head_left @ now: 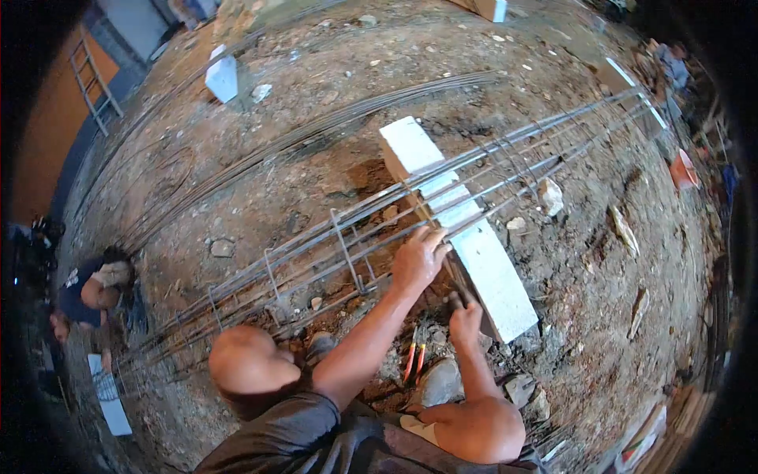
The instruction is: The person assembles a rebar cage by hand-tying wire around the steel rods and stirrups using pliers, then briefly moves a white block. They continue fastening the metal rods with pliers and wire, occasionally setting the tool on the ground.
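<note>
A long cage of steel reinforcing bars (482, 162) rests across a white block (496, 278), running from lower left to upper right. My left hand (418, 257) is closed at the cage's near side, beside the block, its fingers around a thin steel stirrup. Lower down, my right hand (466, 317) is closed by the block's near edge, at the lower end of thin dark rods that run up toward my left hand. Exactly what its fingertips pinch is hard to see. Pliers (414, 357) with red-orange handles are on the dirt between my feet, next to my shoe (440, 383).
Square stirrups (346, 241) stand along the cage to the left. Loose bars (316, 118) lie behind it. Another person (95, 292) crouches at the left; one more (671, 67) is at the far right. White blocks (223, 75) (110, 399) and stones (550, 196) dot the dirt.
</note>
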Available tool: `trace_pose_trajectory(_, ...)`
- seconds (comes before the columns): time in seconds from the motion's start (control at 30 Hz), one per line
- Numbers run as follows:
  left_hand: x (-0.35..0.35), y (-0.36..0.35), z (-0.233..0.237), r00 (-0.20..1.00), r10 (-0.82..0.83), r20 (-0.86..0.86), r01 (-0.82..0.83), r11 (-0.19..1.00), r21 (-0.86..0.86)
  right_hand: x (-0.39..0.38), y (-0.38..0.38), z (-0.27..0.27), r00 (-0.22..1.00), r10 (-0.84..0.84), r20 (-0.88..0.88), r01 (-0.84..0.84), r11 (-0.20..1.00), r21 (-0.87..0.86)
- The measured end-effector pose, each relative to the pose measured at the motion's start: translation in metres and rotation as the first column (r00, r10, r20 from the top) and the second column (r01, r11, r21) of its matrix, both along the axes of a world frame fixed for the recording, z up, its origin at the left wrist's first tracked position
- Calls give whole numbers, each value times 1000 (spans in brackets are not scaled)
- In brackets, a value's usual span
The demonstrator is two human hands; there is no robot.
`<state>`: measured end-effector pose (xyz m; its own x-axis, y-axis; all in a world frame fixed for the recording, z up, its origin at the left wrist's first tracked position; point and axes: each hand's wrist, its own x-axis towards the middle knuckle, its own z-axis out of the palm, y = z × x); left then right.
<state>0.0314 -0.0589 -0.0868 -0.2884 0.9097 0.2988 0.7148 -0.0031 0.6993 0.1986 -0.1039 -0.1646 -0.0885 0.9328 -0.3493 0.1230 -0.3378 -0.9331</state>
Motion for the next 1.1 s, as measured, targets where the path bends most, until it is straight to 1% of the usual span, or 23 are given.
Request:
trace_pose_trajectory(0.03, 1, -1, 0, 1000, 29, -3, -29, 999, 45, -10, 1, 10, 998, -12, 57, 10, 999, 33)
trace_pose_trajectory(0.07, 3, -1, 0, 998, 62, -5, -61, 994, 89, -12, -5, 24, 1000, -19, -3, 19, 999, -27)
trace_pose_trajectory(0.1, 3, -1, 5, 992, 93, 89, -92, 996, -12, -10, -5, 4, 997, 19, 73, -27, 993, 116)
trace_pose_trajectory(0.13, 5, -1, 5, 992, 85, 88, -84, 996, -10, -10, -4, -20, 987, 50, 154, -88, 964, 251)
trace_pose_trajectory(0.17, 5, -1, 5, 985, 133, 109, -129, 991, -42, -13, -4, -26, 997, 36, 70, -53, 965, 255)
trace_pose_trajectory(0.2, 4, -1, 4, 975, 183, 126, -175, 982, -75, -15, -3, -18, 997, 35, 67, -52, 965, 257)
trace_pose_trajectory(0.27, 3, 1, -1, 982, 170, 80, -168, 985, -21, -23, 5, 13, 995, 26, 99, -31, 998, 53)
trace_pose_trajectory(0.3, 3, 2, -2, 984, 169, 47, -169, 986, 3, -21, 12, -24, 987, 24, 158, -52, 983, 177)
trace_pose_trajectory(0.33, 3, 1, -3, 986, 167, 15, -167, 986, 24, -25, 16, -39, 988, 22, 153, -49, 983, 176)
trace_pose_trajectory(0.4, 6, 1, 4, 983, 182, 21, -183, 982, 40, -29, 25, -53, 973, -35, 228, -47, 937, 345)
trace_pose_trajectory(0.43, 6, 1, 6, 982, 184, 51, -185, 982, 24, -33, 29, -38, 972, 36, 231, -79, 981, 179)
trace_pose_trajectory(0.5, 4, 0, 8, 985, 143, 91, -138, 989, -61, -48, 29, -21, 987, -49, 151, 3, 957, 290)
trace_pose_trajectory(0.53, 3, 1, 6, 987, 137, 88, -132, 989, -62, -53, 29, -19, 990, -89, 112, 48, 943, 328)
trace_pose_trajectory(0.6, 1, 4, -1, 996, 90, 20, -90, 996, -22, -61, 29, -3, 991, -107, 75, 77, 942, 327)
trace_pose_trajectory(0.67, -1, 6, -1, 998, 65, 15, -65, 998, -12, -68, 30, 10, 991, -126, 34, 108, 940, 324)
trace_pose_trajectory(0.73, -1, 8, 0, 996, 79, 33, -78, 997, -21, -72, 31, 13, 986, -122, -111, 146, 959, 243)
trace_pose_trajectory(0.77, -1, 8, 1, 997, 74, 29, -73, 997, -24, -75, 31, 10, 971, -123, -207, 175, 950, 260)
trace_pose_trajectory(0.8, -1, 9, 3, 997, 67, 40, -67, 998, -2, -77, 34, 11, 969, -128, -212, 182, 949, 257)
trace_pose_trajectory(0.87, -3, 10, 3, 998, 51, 43, -52, 998, 18, -83, 40, 13, 976, -188, -109, 215, 914, 344)
trace_pose_trajectory(0.97, -6, 15, 1, 1000, 25, 16, -24, 998, -54, -87, 41, 22, 970, -210, -124, 239, 920, 311)
trace_pose_trajectory(1.03, -9, 14, 5, 991, 16, 133, 13, 977, -215, -84, 39, 31, 975, -187, -118, 212, 941, 262)
trace_pose_trajectory(1.07, -9, 13, 7, 991, 13, 134, 17, 976, -218, -81, 39, 28, 975, -191, -117, 216, 941, 259)
trace_pose_trajectory(1.1, -10, 13, 10, 980, 6, 200, 45, 968, -249, -78, 38, 22, 983, -170, -73, 185, 929, 320)
